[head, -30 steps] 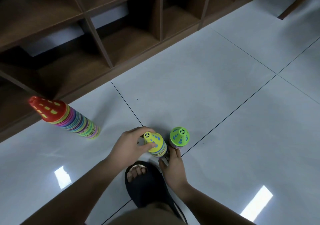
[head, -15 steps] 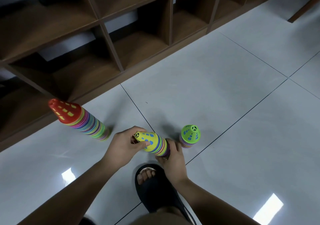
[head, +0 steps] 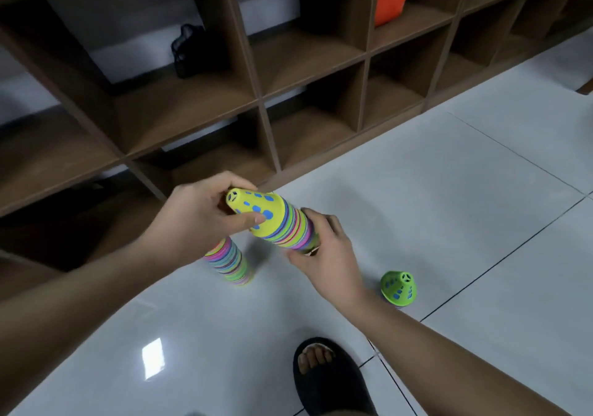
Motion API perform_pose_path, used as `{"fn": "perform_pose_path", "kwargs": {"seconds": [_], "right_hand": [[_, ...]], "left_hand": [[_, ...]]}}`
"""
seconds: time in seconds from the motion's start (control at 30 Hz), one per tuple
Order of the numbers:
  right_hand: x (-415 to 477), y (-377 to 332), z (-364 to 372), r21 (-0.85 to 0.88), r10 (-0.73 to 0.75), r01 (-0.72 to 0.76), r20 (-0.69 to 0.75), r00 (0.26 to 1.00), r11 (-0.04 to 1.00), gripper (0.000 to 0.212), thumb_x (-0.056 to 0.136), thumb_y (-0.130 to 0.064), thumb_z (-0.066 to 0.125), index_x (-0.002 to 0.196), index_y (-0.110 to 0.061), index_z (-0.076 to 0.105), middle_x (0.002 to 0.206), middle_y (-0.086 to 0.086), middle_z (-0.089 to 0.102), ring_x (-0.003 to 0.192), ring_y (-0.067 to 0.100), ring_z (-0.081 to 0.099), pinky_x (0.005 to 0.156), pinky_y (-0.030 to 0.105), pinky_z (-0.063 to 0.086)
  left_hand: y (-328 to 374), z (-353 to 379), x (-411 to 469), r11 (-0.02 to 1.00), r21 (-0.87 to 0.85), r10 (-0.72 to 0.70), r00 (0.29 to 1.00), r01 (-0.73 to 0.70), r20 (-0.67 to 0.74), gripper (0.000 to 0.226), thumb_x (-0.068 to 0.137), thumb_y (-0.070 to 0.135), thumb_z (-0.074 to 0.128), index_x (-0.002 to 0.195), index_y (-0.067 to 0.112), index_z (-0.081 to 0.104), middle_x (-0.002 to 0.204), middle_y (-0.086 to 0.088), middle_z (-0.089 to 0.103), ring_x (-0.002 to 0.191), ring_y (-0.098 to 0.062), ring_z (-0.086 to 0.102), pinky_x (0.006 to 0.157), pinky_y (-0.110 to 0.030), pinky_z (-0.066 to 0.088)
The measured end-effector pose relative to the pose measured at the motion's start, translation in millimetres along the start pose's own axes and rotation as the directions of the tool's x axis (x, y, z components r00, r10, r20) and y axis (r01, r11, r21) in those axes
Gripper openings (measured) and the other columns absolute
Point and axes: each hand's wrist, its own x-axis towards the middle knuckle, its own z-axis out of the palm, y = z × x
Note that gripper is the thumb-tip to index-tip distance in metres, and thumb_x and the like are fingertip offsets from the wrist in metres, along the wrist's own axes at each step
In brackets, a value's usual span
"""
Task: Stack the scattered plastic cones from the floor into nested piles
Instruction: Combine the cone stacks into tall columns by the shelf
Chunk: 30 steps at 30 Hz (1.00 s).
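- Left hand (head: pixel 195 220) curls its fingers round the yellow tip — hold firm.
- Floor pile (head: pixel 232 265) stands below, the likely target.
- Held stack (head: pixel 276 220) hangs tilted in the air; straighten it first.
- Right hand (head: pixel 327 255) curls its fingers round the stack's base — lower squarely.

No words, numbers or signs could be read anywhere. The yellow-topped cone stack (head: pixel 273 221) showed only blue spots, not letters.
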Motion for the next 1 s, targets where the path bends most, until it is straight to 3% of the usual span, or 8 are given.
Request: {"fn": "perform_pose_path", "kwargs": {"seconds": [0.07,0.13,0.3,0.47,0.57,0.7,0.87,1.0], "right_hand": [[20,-29,5,0.014,-0.062,0.062,0.006,0.998,0.998,0.076,0.072,-0.028,0.091,0.141,-0.033,0.060,0.122,-0.006,0.060,0.112,0.010,0.064,0.093,0.023,0.052],[38,-56,15,0.037,-0.112,0.112,0.020,0.993,0.993,0.075,0.073,-0.032,0.092,0.141,-0.035,0.059,0.121,-0.007,0.062,0.113,0.010,0.064,0.093,0.027,0.054],[69,-105,58,0.078,-0.183,0.177,0.077,0.980,0.981,0.073,0.073,-0.051,0.089,0.138,-0.039,0.057,0.121,-0.012,0.064,0.110,0.009,0.065,0.090,0.038,0.059],[71,-115,99,0.033,-0.157,0.154,0.143,0.977,0.987,0.062,0.073,-0.063,0.085,0.123,-0.039,0.057,0.110,-0.016,0.065,0.104,0.010,0.063,0.088,0.040,0.059],[68,-97,116,-0.054,-0.130,0.141,0.176,0.976,0.989,0.057,0.073,-0.068,0.081,0.112,-0.036,0.056,0.102,-0.013,0.064,0.101,0.016,0.059,0.086,0.042,0.056],[62,-69,133,-0.236,-0.088,0.143,0.232,0.969,0.961,0.055,0.072,-0.068,0.078,0.100,-0.026,0.055,0.091,-0.007,0.062,0.101,0.023,0.053,0.088,0.040,0.043],[48,-49,143,-0.204,-0.034,0.094,0.280,0.959,0.974,0.063,0.079,-0.068,0.073,0.125,-0.029,0.059,0.109,-0.007,0.069,0.109,0.021,0.057,0.093,0.040,0.043],[47,-48,136,-0.183,0.003,0.055,0.303,0.953,0.981,0.065,0.081,-0.065,0.075,0.128,-0.024,0.058,0.117,-0.002,0.069,0.113,0.023,0.058,0.096,0.041,0.047]], "left_hand": [[10,-30,-1,0.983,-0.183,-0.038,0.998,0.029,-0.047,0.037,0.083,0.032,0.090,0.116,0.028,0.073,0.104,0.002,0.081,0.096,-0.022,0.079,0.081,-0.041,0.066],[18,-54,-4,0.937,-0.349,-0.061,0.992,0.018,-0.111,0.037,0.084,0.018,0.087,0.118,0.015,0.073,0.104,-0.003,0.082,0.098,-0.021,0.080,0.081,-0.028,0.065],[10,-97,-10,0.916,-0.396,-0.080,0.941,-0.062,-0.330,0.038,0.085,0.022,0.087,0.121,0.014,0.075,0.110,-0.004,0.081,0.107,-0.025,0.078,0.098,-0.042,0.063],[-18,-109,-14,0.948,-0.317,-0.101,0.919,-0.028,-0.382,0.043,0.083,0.047,0.090,0.118,0.026,0.077,0.110,-0.005,0.080,0.108,-0.034,0.077,0.099,-0.058,0.060],[-44,-102,-16,0.977,-0.210,-0.118,0.929,0.045,-0.350,0.047,0.081,0.061,0.086,0.117,0.033,0.077,0.110,-0.001,0.079,0.103,-0.027,0.077,0.094,-0.055,0.062],[-74,-81,-18,0.990,-0.032,-0.138,0.940,0.135,-0.313,0.035,0.082,0.054,0.086,0.113,0.040,0.077,0.102,0.007,0.077,0.091,-0.015,0.074,0.082,-0.046,0.063],[-87,-55,-17,0.987,0.042,-0.133,0.944,0.152,-0.301,0.038,0.083,0.054,0.085,0.116,0.037,0.075,0.101,0.007,0.067,0.083,-0.012,0.068,0.074,-0.040,0.061],[-85,-53,-11,0.982,0.108,-0.123,0.955,0.157,-0.271,0.042,0.083,0.059,0.082,0.118,0.037,0.072,0.103,0.008,0.067,0.090,-0.013,0.070,0.076,-0.042,0.063]]}}
